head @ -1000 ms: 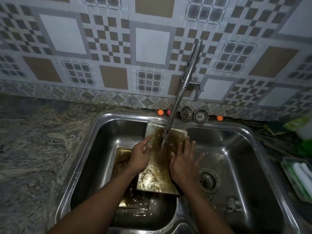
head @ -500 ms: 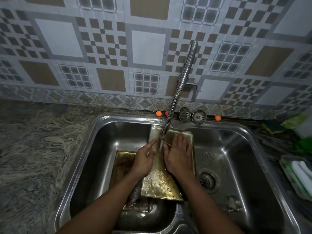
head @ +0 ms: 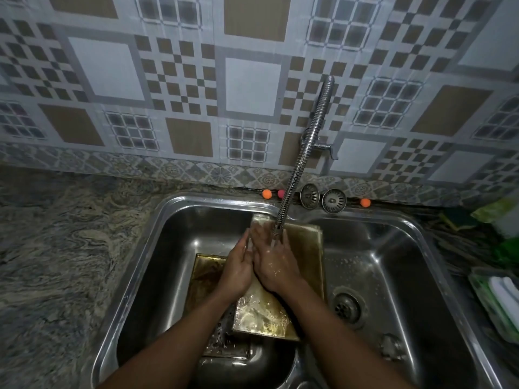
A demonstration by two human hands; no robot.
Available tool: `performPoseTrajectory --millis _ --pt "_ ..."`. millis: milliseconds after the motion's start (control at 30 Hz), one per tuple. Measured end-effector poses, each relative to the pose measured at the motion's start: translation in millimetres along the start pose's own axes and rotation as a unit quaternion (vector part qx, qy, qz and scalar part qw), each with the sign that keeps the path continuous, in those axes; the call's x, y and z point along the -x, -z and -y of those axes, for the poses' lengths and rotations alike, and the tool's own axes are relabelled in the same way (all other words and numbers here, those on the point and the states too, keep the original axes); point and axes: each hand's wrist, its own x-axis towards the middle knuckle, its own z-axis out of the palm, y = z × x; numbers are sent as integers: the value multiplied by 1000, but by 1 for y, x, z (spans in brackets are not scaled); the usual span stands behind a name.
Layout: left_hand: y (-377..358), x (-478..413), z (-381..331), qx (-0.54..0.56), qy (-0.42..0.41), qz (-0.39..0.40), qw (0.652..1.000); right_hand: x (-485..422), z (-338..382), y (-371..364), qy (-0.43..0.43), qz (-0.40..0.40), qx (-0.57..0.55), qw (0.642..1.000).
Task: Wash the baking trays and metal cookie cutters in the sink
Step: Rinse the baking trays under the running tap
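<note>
At the far left the mottled stone surface (head: 53, 248) runs up to the rim of a steel double sink (head: 146, 245). The left basin (head: 179, 242) holds a brass-coloured baking tray (head: 205, 279) lying flat on its floor, wet and stained brown; its near end is partly hidden under a forearm and a second tray. That second baking tray (head: 306, 256) lies tilted across the divider between the two basins, its far end up near the back rim and its near end lower, overlapping the flat one; water beads and splashes on its near part.

Both hands lie on this upper tray, side by side and touching. The left hand (head: 237, 269) rests with its fingers together, pointing away toward the wall. The right hand (head: 271, 261) lies flat, palm down, fingers together and extended, wet, directly under the nozzle of the flexible metal tap hose (head: 304, 153), from which water falls onto its back. Neither hand is clamped around anything; both press on the tray.

Along the back ledge sit an orange ball (head: 266, 194), a pink one (head: 280, 193) partly behind the hose, two metal drain strainers (head: 333, 200) leaning at the wall, and another orange ball (head: 365, 203). The right basin (head: 393, 262) holds only water drops and its drain (head: 346, 306). At the far right edge a green container (head: 497, 301) holds white items that are too cut off to identify. No cookie cutters can be made out.
</note>
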Motion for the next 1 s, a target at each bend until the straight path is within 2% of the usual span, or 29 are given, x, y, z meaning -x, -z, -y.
performPoseTrajectory --millis 67,167,200,300,367,533,600,700,767,867,1000 --pt "4 0 -1 -8 3 -27 1000 3 -6 2 23 4 6 1000" --pt "5 -1 -1 -30 2 -44 999 9 -15 10 -76 16 -12 997" --pt "3 -2 -3 -30 9 -51 998 13 -13 13 -72 28 -10 997" --pt "-1 -12 -7 6 47 -85 995 34 7 13 24 65 5 998" --pt "-3 -15 -9 20 64 -98 993 47 11 11 53 92 -1 994" --pt "-3 -10 -6 5 81 -178 981 65 0 17 63 117 -25 991" --pt "-2 -7 -4 -3 87 -191 978 76 -6 18 26 113 -27 993" --pt "-2 -3 -11 3 92 -192 977 82 -13 21 -79 105 -17 991" --pt "-2 -1 -15 4 89 -189 978 74 -15 21 -114 100 -24 988" --pt "3 -1 -16 -10 85 -187 979 52 -16 20 -123 83 -46 988" --pt "8 2 -18 -33 55 -151 986 19 -12 23 -89 58 -29 994"
